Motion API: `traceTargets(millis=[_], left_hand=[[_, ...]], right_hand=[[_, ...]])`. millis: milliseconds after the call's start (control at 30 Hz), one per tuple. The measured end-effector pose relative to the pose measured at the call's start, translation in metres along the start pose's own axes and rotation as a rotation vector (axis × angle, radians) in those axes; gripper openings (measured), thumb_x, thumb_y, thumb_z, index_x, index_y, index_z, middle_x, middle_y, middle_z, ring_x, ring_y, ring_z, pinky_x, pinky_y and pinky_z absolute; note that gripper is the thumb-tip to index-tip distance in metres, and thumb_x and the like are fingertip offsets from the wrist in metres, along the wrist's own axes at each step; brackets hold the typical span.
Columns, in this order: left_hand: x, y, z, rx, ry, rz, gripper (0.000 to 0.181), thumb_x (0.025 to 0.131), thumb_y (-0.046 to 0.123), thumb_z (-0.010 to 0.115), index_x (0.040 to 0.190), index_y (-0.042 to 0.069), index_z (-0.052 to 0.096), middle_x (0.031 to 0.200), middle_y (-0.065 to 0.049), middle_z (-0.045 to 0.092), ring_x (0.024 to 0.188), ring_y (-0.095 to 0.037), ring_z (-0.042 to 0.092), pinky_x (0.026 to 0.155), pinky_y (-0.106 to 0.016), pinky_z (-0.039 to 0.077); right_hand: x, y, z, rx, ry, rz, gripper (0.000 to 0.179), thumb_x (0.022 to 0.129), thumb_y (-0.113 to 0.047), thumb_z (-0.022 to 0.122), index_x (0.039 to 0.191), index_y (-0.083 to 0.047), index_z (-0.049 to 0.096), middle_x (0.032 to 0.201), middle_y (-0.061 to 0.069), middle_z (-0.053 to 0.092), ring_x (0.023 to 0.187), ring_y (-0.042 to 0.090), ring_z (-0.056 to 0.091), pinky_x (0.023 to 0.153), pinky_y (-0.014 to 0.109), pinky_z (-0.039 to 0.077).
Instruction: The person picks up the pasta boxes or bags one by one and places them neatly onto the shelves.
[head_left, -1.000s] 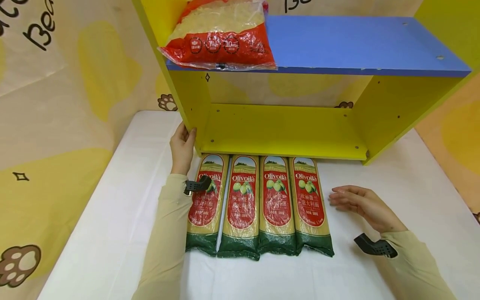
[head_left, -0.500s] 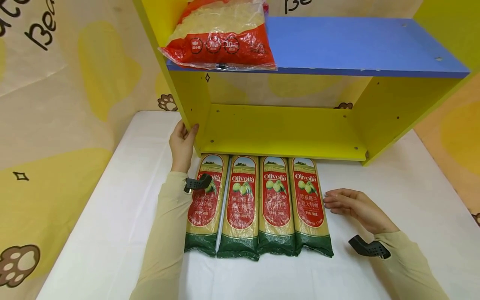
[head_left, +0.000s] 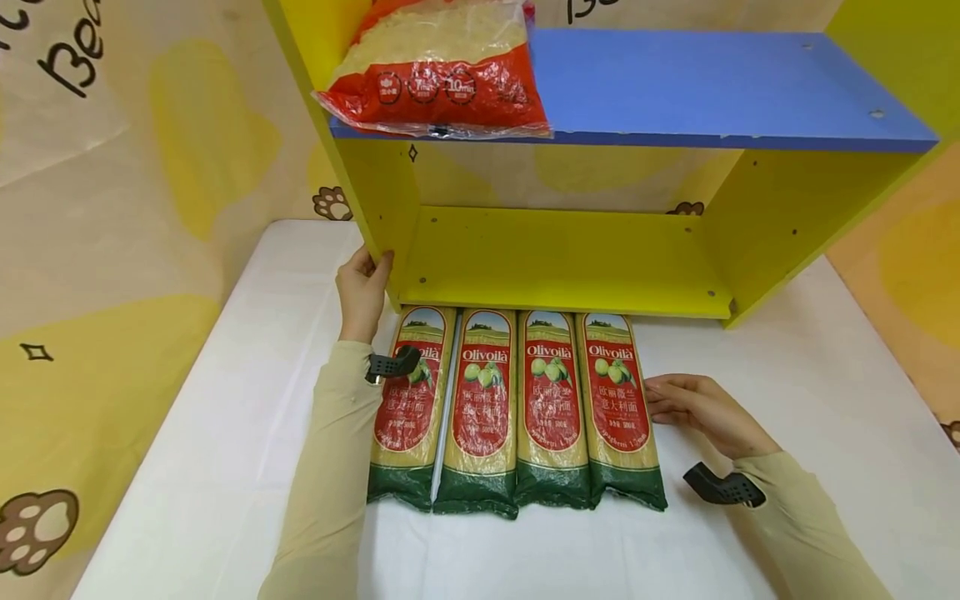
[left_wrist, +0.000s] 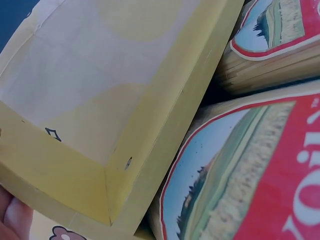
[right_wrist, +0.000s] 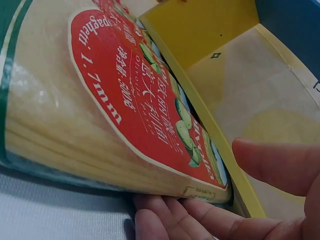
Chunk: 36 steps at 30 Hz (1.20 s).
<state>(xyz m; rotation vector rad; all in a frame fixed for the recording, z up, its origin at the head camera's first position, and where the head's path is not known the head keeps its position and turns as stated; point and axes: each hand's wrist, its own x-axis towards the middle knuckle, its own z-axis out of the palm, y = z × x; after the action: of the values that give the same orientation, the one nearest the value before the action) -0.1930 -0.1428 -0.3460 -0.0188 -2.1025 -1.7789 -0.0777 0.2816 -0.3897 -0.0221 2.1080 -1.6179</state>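
Observation:
Several packs of spaghetti with red Olivoilà labels and green ends lie side by side on the white table. My left hand [head_left: 362,300] grips the lower left side panel of the yellow shelf unit [head_left: 562,258], thumb inside and fingers outside. My right hand [head_left: 701,408] is at the right edge of the rightmost spaghetti pack [head_left: 618,392]. In the right wrist view, the fingers of that hand [right_wrist: 215,220] touch the lower side of the pack [right_wrist: 60,120], with the thumb held apart above. The left wrist view shows the leftmost pack [left_wrist: 230,165] close by.
A red and clear bag of noodles [head_left: 442,75] sits on the left of the blue shelf board [head_left: 712,83]. The packs' far ends meet the front edge of the shelf's bottom board. White tablecloth [head_left: 210,417] extends on both sides.
My right hand has moved left, from beside the rightmost spaghetti pack to touching its edge. The left hand keeps its grip on the shelf panel. The packs have not visibly moved.

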Motion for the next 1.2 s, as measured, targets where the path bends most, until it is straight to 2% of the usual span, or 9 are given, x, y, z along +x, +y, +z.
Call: traceTargets(millis=[100, 233, 300, 433, 567, 667, 833, 1000, 1200], left_hand=[[0.005, -0.013, -0.002, -0.007, 0.008, 0.004, 0.029, 0.095, 0.007, 0.055, 0.118, -0.008, 0.062, 0.11, -0.03, 0.062, 0.087, -0.014, 0.066, 0.084, -0.027, 0.051], [0.012, -0.032, -0.003, -0.019, 0.013, 0.014, 0.029, 0.095, 0.011, 0.057, 0.118, -0.005, 0.063, 0.11, -0.026, 0.064, 0.097, -0.031, 0.065, 0.085, -0.027, 0.051], [0.012, -0.034, -0.003, -0.022, 0.013, 0.027, 0.029, 0.095, 0.012, 0.057, 0.118, -0.004, 0.063, 0.109, -0.025, 0.064, 0.099, -0.038, 0.062, 0.085, -0.026, 0.051], [0.006, -0.018, -0.003, -0.028, 0.002, 0.03, 0.029, 0.095, 0.008, 0.055, 0.118, -0.008, 0.062, 0.109, -0.029, 0.063, 0.089, -0.017, 0.066, 0.085, -0.026, 0.051], [-0.001, -0.003, -0.003, -0.014, -0.005, 0.013, 0.029, 0.095, 0.005, 0.053, 0.118, -0.011, 0.06, 0.11, -0.032, 0.061, 0.081, 0.002, 0.059, 0.086, -0.027, 0.05], [-0.001, -0.002, -0.003, -0.006, -0.006, 0.009, 0.029, 0.095, 0.004, 0.053, 0.119, -0.011, 0.059, 0.111, -0.031, 0.061, 0.084, -0.004, 0.061, 0.086, -0.027, 0.05], [0.004, -0.013, -0.003, -0.023, -0.007, 0.007, 0.029, 0.095, 0.005, 0.054, 0.119, -0.01, 0.06, 0.111, -0.03, 0.062, 0.094, -0.025, 0.065, 0.086, -0.027, 0.05], [0.013, -0.033, -0.003, -0.027, 0.01, 0.006, 0.027, 0.094, 0.009, 0.057, 0.117, -0.005, 0.064, 0.109, -0.027, 0.064, 0.095, -0.029, 0.064, 0.085, -0.026, 0.05], [0.014, -0.037, -0.001, -0.014, 0.016, 0.017, 0.028, 0.094, 0.012, 0.058, 0.115, -0.006, 0.064, 0.106, -0.029, 0.064, 0.096, -0.039, 0.061, 0.081, -0.023, 0.05]], right_hand=[[0.002, -0.001, 0.002, 0.011, -0.006, 0.008, 0.052, 0.101, -0.022, 0.046, 0.126, 0.023, 0.04, 0.106, 0.015, 0.063, 0.086, 0.015, 0.065, 0.078, 0.028, 0.054], [0.005, -0.002, 0.004, 0.043, -0.018, 0.011, 0.05, 0.1, -0.02, 0.046, 0.125, 0.023, 0.041, 0.102, 0.011, 0.065, 0.084, 0.016, 0.065, 0.075, 0.029, 0.055], [0.008, -0.001, 0.006, 0.067, -0.027, 0.018, 0.047, 0.099, -0.021, 0.048, 0.121, 0.021, 0.046, 0.098, 0.008, 0.066, 0.081, 0.016, 0.066, 0.075, 0.029, 0.055], [0.013, -0.003, 0.01, 0.098, -0.066, 0.021, 0.034, 0.099, -0.021, 0.05, 0.109, 0.011, 0.056, 0.09, 0.005, 0.067, 0.079, 0.017, 0.066, 0.074, 0.03, 0.055], [0.015, -0.006, 0.015, 0.066, -0.056, 0.027, 0.031, 0.098, -0.022, 0.051, 0.105, 0.008, 0.055, 0.087, 0.003, 0.065, 0.08, 0.014, 0.063, 0.075, 0.028, 0.052], [0.015, -0.008, 0.018, 0.034, -0.013, 0.039, 0.035, 0.097, -0.022, 0.053, 0.107, 0.011, 0.053, 0.087, 0.002, 0.064, 0.08, 0.012, 0.06, 0.075, 0.027, 0.05], [0.014, -0.011, 0.023, 0.019, 0.022, 0.043, 0.043, 0.096, -0.022, 0.054, 0.116, 0.016, 0.047, 0.09, 0.003, 0.062, 0.081, 0.011, 0.059, 0.076, 0.025, 0.049], [0.014, -0.014, 0.026, 0.058, 0.007, 0.051, 0.045, 0.097, -0.022, 0.053, 0.117, 0.017, 0.042, 0.093, 0.005, 0.061, 0.082, 0.01, 0.06, 0.077, 0.024, 0.051], [0.016, -0.015, 0.026, 0.084, -0.001, 0.066, 0.04, 0.096, -0.019, 0.052, 0.115, 0.015, 0.041, 0.09, 0.004, 0.061, 0.081, 0.009, 0.061, 0.076, 0.024, 0.051]])
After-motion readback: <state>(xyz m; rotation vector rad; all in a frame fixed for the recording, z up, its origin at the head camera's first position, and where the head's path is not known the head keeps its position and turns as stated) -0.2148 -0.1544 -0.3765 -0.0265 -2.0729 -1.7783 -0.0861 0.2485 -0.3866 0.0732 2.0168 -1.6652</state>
